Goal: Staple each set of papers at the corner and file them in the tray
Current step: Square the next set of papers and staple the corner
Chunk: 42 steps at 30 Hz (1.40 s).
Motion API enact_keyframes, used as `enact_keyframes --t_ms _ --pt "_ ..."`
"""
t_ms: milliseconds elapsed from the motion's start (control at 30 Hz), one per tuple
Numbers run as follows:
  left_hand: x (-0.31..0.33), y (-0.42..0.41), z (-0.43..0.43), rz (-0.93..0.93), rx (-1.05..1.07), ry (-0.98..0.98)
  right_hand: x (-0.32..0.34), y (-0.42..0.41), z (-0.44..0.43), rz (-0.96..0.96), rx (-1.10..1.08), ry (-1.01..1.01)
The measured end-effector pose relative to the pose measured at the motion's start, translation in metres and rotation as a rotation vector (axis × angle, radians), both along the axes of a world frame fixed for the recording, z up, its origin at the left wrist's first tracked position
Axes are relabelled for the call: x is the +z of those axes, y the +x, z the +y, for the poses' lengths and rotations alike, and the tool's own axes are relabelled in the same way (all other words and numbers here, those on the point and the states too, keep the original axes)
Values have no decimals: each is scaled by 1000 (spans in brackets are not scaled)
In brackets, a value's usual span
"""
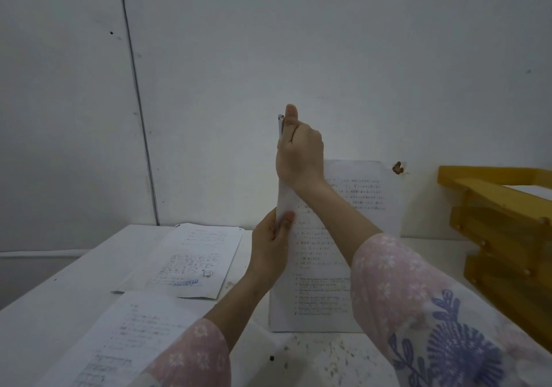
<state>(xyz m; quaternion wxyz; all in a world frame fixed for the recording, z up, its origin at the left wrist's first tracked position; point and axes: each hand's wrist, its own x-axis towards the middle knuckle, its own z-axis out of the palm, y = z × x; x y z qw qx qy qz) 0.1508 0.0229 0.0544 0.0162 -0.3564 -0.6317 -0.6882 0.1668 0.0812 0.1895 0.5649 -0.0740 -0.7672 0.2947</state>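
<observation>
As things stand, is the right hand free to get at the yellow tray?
Likely not yet: the right hand grips the stapler at the top corner of the upright paper set. Nothing blocks the way to the yellow tray, though.

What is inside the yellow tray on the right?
A bit of white paper shows in the top level of the yellow tray. Its wooden sides cover the lower levels, and the picture's edge cuts the rest off, so what lies there cannot be seen.
</observation>
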Motion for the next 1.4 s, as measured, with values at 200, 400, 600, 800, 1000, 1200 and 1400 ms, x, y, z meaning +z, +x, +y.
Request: enact_keyframes --t_ms 200,400,600,800,1000,1200,1400 --pt "-2 -1 3 -5 36 -9 -4 -6 2 36 52 28" --pt "-1 -1 3 -13 17 -10 -4 -7 4 8 55 27" --pt "-1 -2 3 -67 -38 4 2 -2 11 34 52 12" --pt "-2 -6 -1 -103 -99 55 26 31 36 242 129 -357" --pt "-2 -9 -3 -113 -67 48 24 83 97 298 8 -550" --pt "-2 -11 -5 -113 -61 60 -26 133 163 -57 -381 -456" --pt "-3 -12 -5 -109 -59 63 -141 145 213 -1064 -464 -112"
